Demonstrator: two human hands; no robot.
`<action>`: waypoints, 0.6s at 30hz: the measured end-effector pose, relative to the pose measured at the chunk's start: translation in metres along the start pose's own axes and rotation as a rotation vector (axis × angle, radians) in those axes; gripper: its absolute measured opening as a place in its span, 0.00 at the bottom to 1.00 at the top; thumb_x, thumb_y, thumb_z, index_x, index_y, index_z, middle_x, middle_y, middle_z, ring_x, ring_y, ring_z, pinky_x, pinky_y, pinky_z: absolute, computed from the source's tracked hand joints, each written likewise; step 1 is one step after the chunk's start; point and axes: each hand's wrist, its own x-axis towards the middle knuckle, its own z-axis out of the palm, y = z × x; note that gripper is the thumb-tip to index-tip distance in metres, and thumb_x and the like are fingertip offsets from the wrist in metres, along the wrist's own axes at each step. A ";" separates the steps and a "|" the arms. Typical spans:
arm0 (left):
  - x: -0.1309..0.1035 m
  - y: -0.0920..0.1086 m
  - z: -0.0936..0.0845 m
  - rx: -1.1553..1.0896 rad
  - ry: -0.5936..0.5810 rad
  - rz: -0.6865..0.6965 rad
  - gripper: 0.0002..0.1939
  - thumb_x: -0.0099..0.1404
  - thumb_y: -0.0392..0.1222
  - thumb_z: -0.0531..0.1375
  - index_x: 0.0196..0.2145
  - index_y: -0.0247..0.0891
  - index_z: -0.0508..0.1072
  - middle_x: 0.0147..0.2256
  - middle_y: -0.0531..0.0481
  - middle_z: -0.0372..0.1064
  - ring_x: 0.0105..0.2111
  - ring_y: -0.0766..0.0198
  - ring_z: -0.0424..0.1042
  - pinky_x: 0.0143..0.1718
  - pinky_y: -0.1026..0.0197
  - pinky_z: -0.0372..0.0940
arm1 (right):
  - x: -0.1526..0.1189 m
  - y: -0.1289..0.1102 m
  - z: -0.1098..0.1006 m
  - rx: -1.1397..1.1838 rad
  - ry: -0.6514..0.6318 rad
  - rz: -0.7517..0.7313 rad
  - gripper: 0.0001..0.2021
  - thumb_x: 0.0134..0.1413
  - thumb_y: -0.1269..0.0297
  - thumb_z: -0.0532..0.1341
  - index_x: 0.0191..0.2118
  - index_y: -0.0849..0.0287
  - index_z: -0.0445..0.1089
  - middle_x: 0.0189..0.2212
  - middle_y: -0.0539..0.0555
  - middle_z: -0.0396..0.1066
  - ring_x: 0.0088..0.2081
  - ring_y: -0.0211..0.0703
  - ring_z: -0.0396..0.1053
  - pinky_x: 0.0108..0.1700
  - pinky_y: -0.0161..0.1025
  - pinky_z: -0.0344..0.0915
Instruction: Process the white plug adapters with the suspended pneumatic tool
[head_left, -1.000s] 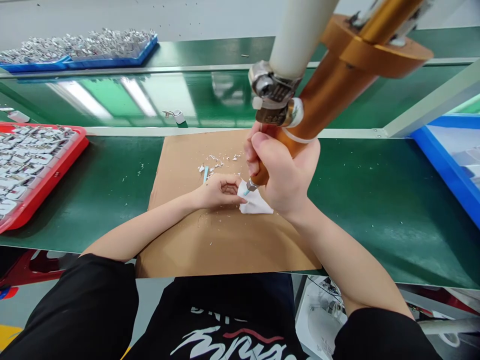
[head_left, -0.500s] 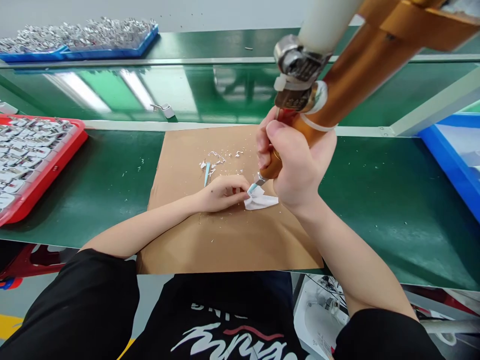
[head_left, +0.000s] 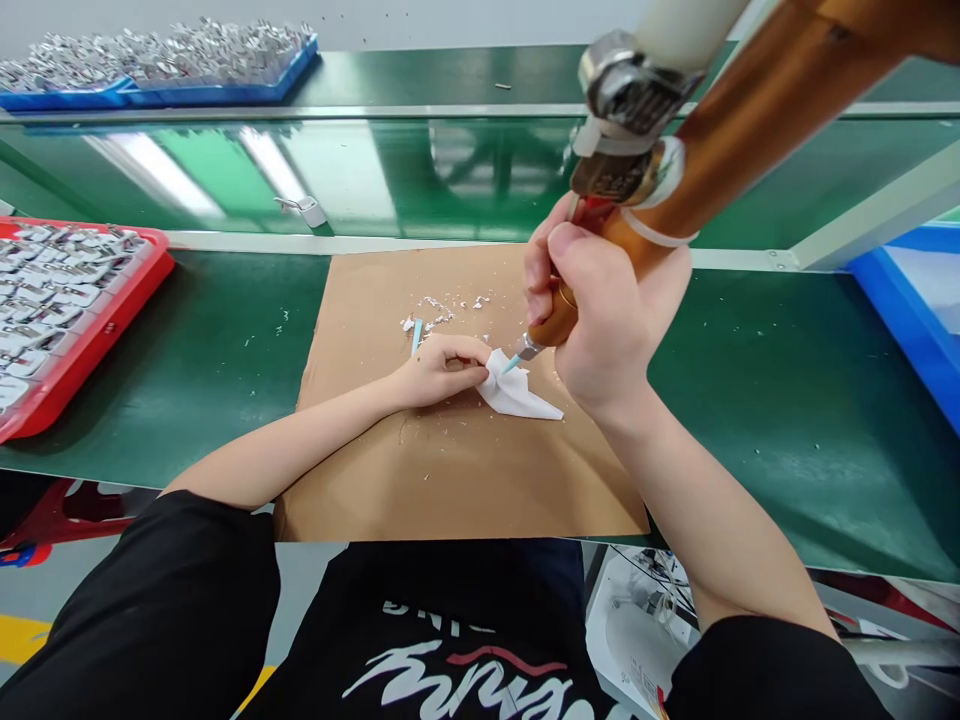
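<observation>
My right hand (head_left: 611,300) is wrapped round an orange dispensing gun (head_left: 720,140), with a metal valve and a white hose fixed along it. The gun slants down to the left, and its pale blue tapered nozzle (head_left: 512,364) points at a crumpled white wipe (head_left: 517,390). Whether the nozzle tip touches the wipe, I cannot tell. My left hand (head_left: 448,370) pinches the wipe's left edge between thumb and fingers, low over a brown cardboard sheet (head_left: 465,490). Behind the left hand lies a loose pale blue nozzle (head_left: 417,336), partly hidden.
White scraps (head_left: 442,310) are scattered on the cardboard, which lies on a green bench (head_left: 750,400). A red tray (head_left: 142,320) of small white and metal parts sits left, a blue bin (head_left: 907,310) right. Blue trays (head_left: 292,75) of metal parts stand on the back shelf.
My right hand has drawn the gun slightly up and right, and the nozzle has come out of the wipe's folds. The wipe now lies more spread out, still pinched by my left hand.
</observation>
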 end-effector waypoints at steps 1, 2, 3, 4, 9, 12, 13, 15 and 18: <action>0.000 0.000 0.000 -0.058 0.021 -0.057 0.09 0.59 0.40 0.60 0.33 0.35 0.78 0.35 0.46 0.76 0.37 0.60 0.73 0.38 0.62 0.67 | 0.000 0.001 0.000 0.000 -0.001 0.005 0.11 0.46 0.59 0.65 0.26 0.54 0.61 0.28 0.52 0.67 0.34 0.42 0.68 0.35 0.41 0.66; -0.001 0.001 0.000 -0.113 0.036 -0.109 0.09 0.59 0.40 0.60 0.33 0.35 0.79 0.35 0.46 0.76 0.37 0.60 0.74 0.39 0.61 0.68 | 0.000 0.001 -0.001 0.000 -0.003 0.007 0.11 0.46 0.60 0.65 0.26 0.54 0.61 0.29 0.53 0.67 0.34 0.42 0.68 0.36 0.41 0.66; -0.001 0.001 0.000 -0.165 0.045 -0.150 0.09 0.59 0.41 0.60 0.34 0.35 0.79 0.34 0.47 0.77 0.36 0.59 0.75 0.38 0.61 0.69 | 0.000 0.001 -0.001 0.000 -0.007 0.007 0.11 0.47 0.61 0.65 0.27 0.54 0.61 0.29 0.53 0.67 0.35 0.42 0.68 0.36 0.41 0.66; -0.002 0.002 0.001 -0.210 0.049 -0.176 0.09 0.59 0.41 0.60 0.34 0.35 0.79 0.34 0.47 0.77 0.35 0.59 0.75 0.37 0.61 0.69 | 0.000 0.001 -0.001 -0.003 -0.015 0.003 0.10 0.48 0.61 0.64 0.27 0.54 0.60 0.30 0.53 0.67 0.34 0.42 0.67 0.37 0.41 0.66; -0.001 0.002 0.004 -0.287 0.015 -0.150 0.11 0.58 0.45 0.65 0.34 0.34 0.78 0.36 0.45 0.77 0.36 0.60 0.75 0.37 0.62 0.70 | -0.002 0.001 0.000 -0.071 -0.051 -0.003 0.13 0.52 0.53 0.61 0.29 0.53 0.58 0.28 0.52 0.66 0.35 0.42 0.67 0.36 0.41 0.65; 0.000 0.001 0.006 -0.181 0.014 -0.092 0.12 0.58 0.46 0.65 0.34 0.34 0.77 0.36 0.45 0.76 0.35 0.62 0.75 0.36 0.63 0.69 | -0.002 -0.001 0.002 -0.088 -0.020 0.030 0.13 0.50 0.53 0.62 0.28 0.53 0.58 0.27 0.52 0.66 0.33 0.42 0.67 0.34 0.40 0.65; 0.000 0.000 0.006 -0.097 0.016 -0.050 0.11 0.59 0.46 0.64 0.33 0.34 0.76 0.35 0.46 0.76 0.34 0.63 0.74 0.36 0.63 0.69 | -0.002 -0.001 0.002 -0.076 -0.010 0.033 0.13 0.49 0.54 0.62 0.28 0.53 0.58 0.27 0.52 0.66 0.33 0.42 0.67 0.33 0.40 0.65; -0.001 0.000 0.006 0.117 0.015 0.066 0.07 0.60 0.43 0.62 0.32 0.36 0.76 0.34 0.46 0.75 0.35 0.64 0.73 0.38 0.63 0.68 | -0.002 -0.002 0.003 -0.054 -0.006 0.032 0.13 0.46 0.56 0.64 0.27 0.53 0.59 0.26 0.52 0.66 0.31 0.41 0.67 0.32 0.41 0.64; -0.002 0.000 0.004 0.349 0.044 0.186 0.06 0.61 0.38 0.59 0.31 0.38 0.77 0.38 0.46 0.75 0.40 0.61 0.72 0.45 0.60 0.65 | -0.002 -0.003 0.003 -0.082 -0.018 0.051 0.11 0.48 0.57 0.62 0.27 0.52 0.59 0.23 0.50 0.63 0.30 0.41 0.66 0.32 0.40 0.64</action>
